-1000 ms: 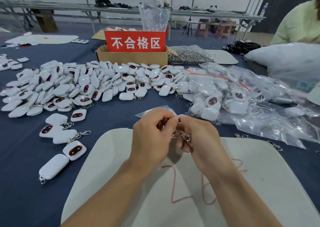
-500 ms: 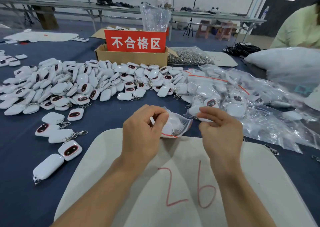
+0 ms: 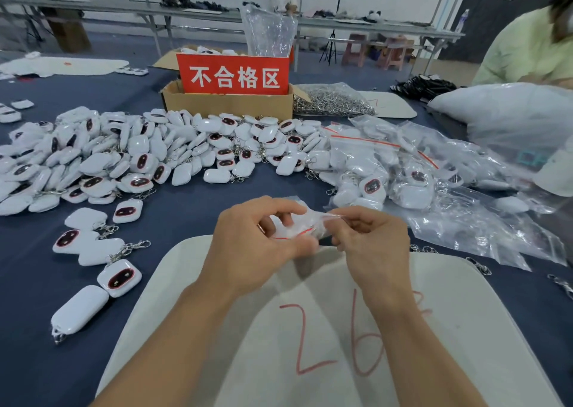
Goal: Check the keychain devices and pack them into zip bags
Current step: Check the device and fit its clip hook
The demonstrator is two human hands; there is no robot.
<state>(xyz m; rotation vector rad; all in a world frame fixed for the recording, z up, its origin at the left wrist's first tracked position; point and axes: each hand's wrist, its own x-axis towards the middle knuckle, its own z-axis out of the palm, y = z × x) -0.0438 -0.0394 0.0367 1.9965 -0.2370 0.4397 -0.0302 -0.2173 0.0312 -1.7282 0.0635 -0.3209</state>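
Note:
A small clear zip bag (image 3: 302, 223) with a red seal line and a white keychain device inside hangs just above the white mat (image 3: 465, 329). My left hand (image 3: 257, 245) pinches its left side and my right hand (image 3: 369, 239) pinches its right end, fingers curled on the plastic. A big heap of loose white keychain devices (image 3: 139, 155) with dark oval faces covers the blue table to the left and behind. A few single devices (image 3: 119, 278) lie at my near left. Packed bags (image 3: 403, 174) pile up at the right.
A cardboard box (image 3: 229, 102) with a red sign stands at the back centre. Beside it lies a bag of metal clasps (image 3: 335, 102). A large white filled bag (image 3: 511, 112) and a person in a pale green top (image 3: 527, 53) are at the far right. Loose clasps (image 3: 477, 264) lie right of the mat.
My right hand let go of the bag half a second ago and has come back to pinch its right end. The bag now sits between both hands.

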